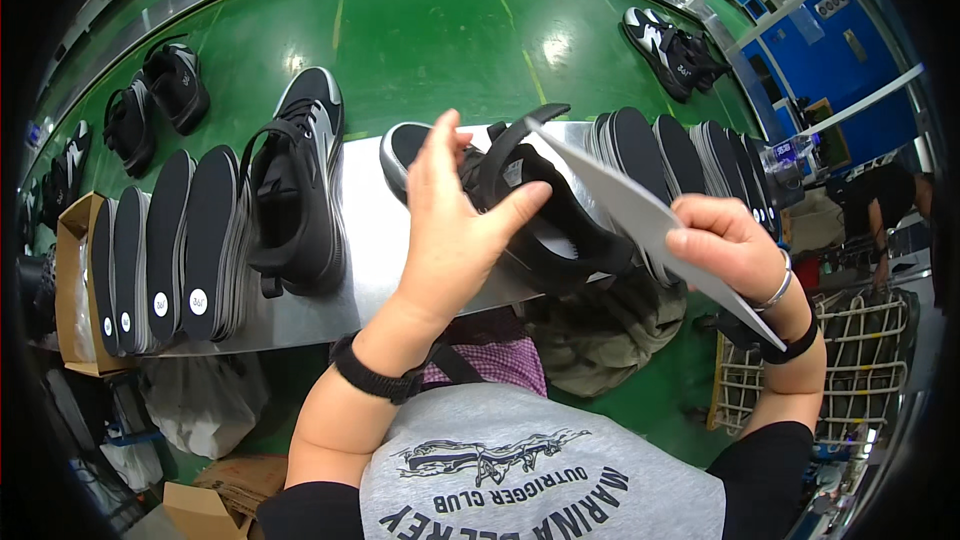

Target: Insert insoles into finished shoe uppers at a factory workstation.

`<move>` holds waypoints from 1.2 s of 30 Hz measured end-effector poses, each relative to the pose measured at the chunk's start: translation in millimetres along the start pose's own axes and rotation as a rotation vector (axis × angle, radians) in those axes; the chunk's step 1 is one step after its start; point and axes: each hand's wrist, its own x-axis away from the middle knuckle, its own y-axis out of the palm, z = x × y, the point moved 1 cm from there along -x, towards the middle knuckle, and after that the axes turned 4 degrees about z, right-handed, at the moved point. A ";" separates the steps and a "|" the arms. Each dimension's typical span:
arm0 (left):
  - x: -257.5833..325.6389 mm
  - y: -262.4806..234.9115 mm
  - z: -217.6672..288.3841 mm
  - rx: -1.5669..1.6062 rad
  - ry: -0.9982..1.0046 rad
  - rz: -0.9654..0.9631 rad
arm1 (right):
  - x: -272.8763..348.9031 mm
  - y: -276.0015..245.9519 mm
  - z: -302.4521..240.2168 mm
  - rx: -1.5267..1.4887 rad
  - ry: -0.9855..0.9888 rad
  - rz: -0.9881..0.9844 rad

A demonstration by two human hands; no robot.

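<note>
In my right hand [728,248] is a thin insole [625,202], pinched by its edge between thumb and fingers, with its pale grey side showing. It stands tilted over the opening of a black sneaker [585,258] on the metal bench. My left hand [450,215] is beside that sneaker, fingers spread and thumb stretched toward its raised tongue [512,152]. Whether the left hand touches the shoe I cannot tell. Part of the sneaker is hidden behind this hand and the insole. A second black sneaker [300,205] with a grey-trimmed toe sits to the left.
Stacks of dark insoles stand on the bench [378,240], both left [210,240] and right [640,155]. An open carton [75,290] is at the far left. More sneakers [180,85] lie across the green surface [420,35], others [672,50] at far right. A plastic bottle [790,155] stands right.
</note>
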 end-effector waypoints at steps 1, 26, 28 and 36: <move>-1.2 7.4 -6.5 -0.044 0.039 -0.021 | -1.0 -6.0 8.2 0.087 0.035 -0.085; -10.2 9.9 -15.4 -0.171 -0.070 0.014 | -42.0 39.5 -8.7 1.316 -0.322 -0.190; -10.6 10.3 -17.7 -0.113 -0.088 0.020 | -46.4 47.7 -2.5 1.319 -0.397 -0.147; -7.9 13.1 -19.6 0.036 -0.175 0.014 | -124.5 89.2 40.2 1.341 -0.362 -0.248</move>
